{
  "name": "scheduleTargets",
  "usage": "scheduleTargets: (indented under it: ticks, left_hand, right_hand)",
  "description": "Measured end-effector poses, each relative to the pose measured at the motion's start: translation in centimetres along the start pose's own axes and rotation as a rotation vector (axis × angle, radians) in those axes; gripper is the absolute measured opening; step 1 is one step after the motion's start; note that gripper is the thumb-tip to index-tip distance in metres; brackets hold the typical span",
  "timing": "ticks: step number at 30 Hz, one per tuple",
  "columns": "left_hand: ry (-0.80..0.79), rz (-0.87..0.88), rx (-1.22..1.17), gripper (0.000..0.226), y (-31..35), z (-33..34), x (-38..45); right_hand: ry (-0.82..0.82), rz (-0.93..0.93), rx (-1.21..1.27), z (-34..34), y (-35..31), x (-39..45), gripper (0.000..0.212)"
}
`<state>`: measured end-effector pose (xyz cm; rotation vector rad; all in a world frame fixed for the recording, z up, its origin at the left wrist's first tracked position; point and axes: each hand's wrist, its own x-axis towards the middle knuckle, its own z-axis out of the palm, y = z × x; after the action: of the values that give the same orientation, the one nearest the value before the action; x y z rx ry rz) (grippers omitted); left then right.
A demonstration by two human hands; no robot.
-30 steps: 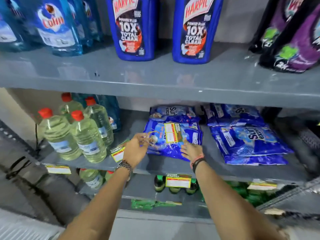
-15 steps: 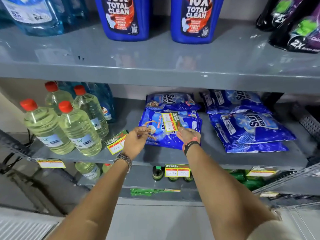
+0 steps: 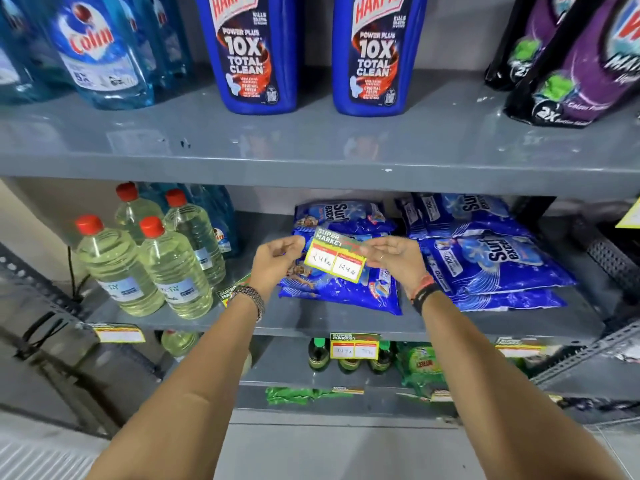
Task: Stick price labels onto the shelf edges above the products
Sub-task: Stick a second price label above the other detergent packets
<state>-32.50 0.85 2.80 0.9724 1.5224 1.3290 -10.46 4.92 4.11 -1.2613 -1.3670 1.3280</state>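
Note:
I hold a yellow and green price label (image 3: 336, 262) between both hands, in front of the blue detergent packs (image 3: 341, 292) on the middle shelf. My left hand (image 3: 277, 261) pinches its left end and my right hand (image 3: 394, 259) pinches its right end. The label faces me, tilted slightly, with two handwritten prices. Above it runs the grey upper shelf edge (image 3: 311, 178), which shows no label. Below, the middle shelf edge (image 3: 304, 329) carries a stuck label (image 3: 354, 346). A second loose label (image 3: 228, 293) shows beside my left wrist.
Red-capped bottles of clear liquid (image 3: 145, 268) stand left on the middle shelf, and more blue detergent packs (image 3: 485, 261) lie at the right. Blue cleaner bottles (image 3: 256, 53) and purple pouches (image 3: 581, 64) stand on the top shelf. More stuck labels (image 3: 119, 334) (image 3: 519, 348) mark the middle edge.
The label has come up off the detergent pack and turned to face me. My left hand has joined my right hand on it, and both hands have risen a little.

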Motion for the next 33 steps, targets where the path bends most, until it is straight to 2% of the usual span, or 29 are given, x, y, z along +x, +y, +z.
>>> scheduleTargets:
  ticks: [3, 16, 22, 25, 29, 33]
  left_hand:
    - [-0.057, 0.004, -0.020, 0.029, 0.7, 0.3, -0.4]
    - [-0.073, 0.101, -0.067, 0.029, 2.4, 0.3, -2.4]
    - [0.080, 0.264, -0.189, 0.012, 4.3, -1.8, -6.4]
    - [0.162, 0.392, -0.195, 0.011, 6.8, -2.8, -7.9]
    - [0.225, 0.535, -0.186, 0.007, 10.9, -3.4, -8.3]
    - [0.251, 0.559, -0.147, 0.007, 12.4, -3.5, -8.6]
  right_hand:
    - [-0.057, -0.041, -0.024, -0.2, -1.5, -0.4, 0.013]
    - [-0.084, -0.098, -0.115, -0.6, -4.3, -2.4, 0.019]
    - [-0.106, -0.310, -0.297, 1.1, -8.7, -5.7, 0.013]
    - [-0.082, -0.418, -0.298, 2.1, -11.5, -7.2, 0.010]
    - [-0.040, -0.459, -0.231, 2.6, -14.7, -8.1, 0.009]
    - [0.012, -0.489, -0.246, 2.7, -16.0, -8.5, 0.011]
